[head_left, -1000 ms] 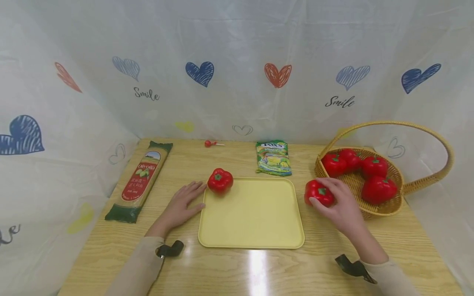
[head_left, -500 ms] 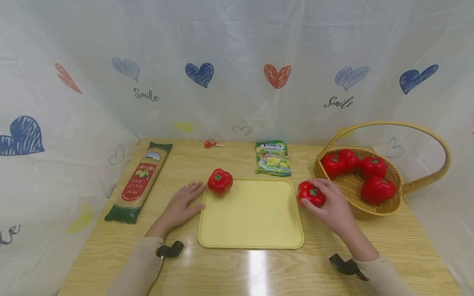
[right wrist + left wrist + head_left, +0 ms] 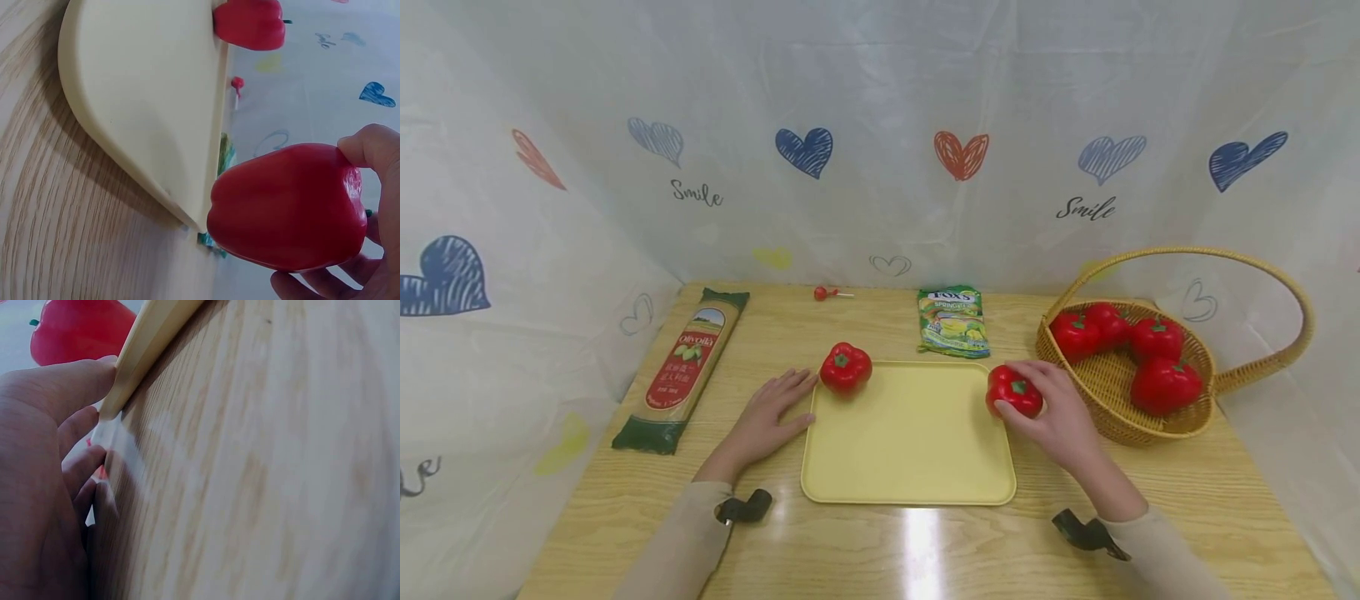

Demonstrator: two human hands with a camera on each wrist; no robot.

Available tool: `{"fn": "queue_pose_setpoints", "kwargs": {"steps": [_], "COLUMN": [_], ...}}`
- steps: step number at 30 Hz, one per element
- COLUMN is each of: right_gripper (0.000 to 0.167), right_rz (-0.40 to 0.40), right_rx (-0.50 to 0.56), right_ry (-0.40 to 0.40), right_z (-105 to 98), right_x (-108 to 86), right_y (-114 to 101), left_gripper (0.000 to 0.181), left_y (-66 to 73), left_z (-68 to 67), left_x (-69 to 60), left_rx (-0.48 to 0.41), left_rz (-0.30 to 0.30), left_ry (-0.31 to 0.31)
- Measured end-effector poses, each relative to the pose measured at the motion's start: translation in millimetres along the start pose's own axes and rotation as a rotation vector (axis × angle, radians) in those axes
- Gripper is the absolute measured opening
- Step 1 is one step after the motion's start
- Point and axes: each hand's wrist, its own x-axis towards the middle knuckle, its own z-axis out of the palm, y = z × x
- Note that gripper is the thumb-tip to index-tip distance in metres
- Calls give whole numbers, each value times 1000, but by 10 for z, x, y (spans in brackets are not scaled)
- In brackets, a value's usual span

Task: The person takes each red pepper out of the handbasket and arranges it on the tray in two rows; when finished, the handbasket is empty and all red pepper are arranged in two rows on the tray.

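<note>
A red bell pepper with a green stem is gripped between the thumb and fingers of my right hand, over the right edge of the yellow tray. A second red bell pepper sits at the tray's far left corner. My left hand rests beside the tray's left edge with its fingers extended. In the left wrist view its thumb touches the tray's rim.
To the right stands a wicker basket with a tall handle, several red peppers inside. A pasta packet lies at the left. Behind the tray are a green candy bag and a red lollipop.
My right hand has carried its bell pepper leftward, from beside the basket to over the tray's right edge. The left hand stays where it was.
</note>
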Motion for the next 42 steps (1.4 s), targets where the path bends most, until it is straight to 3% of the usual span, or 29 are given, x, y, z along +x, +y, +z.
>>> {"fn": "queue_pose_setpoints", "kwargs": {"steps": [9, 20, 42], "right_gripper": [56, 55, 55], "right_rz": [-6, -73, -67], "right_rx": [16, -2, 44], "right_ry": [-20, -6, -100], "right_z": [109, 258, 526], "right_x": [85, 225, 433], "right_y": [-42, -143, -340], "left_gripper": [66, 66, 65], "left_y": [-8, -11, -36], "left_z": [6, 4, 14], "left_x": [-3, -5, -4], "left_rx": [3, -9, -4], "left_rz": [0, -4, 0], "left_ry": [0, 3, 7]}}
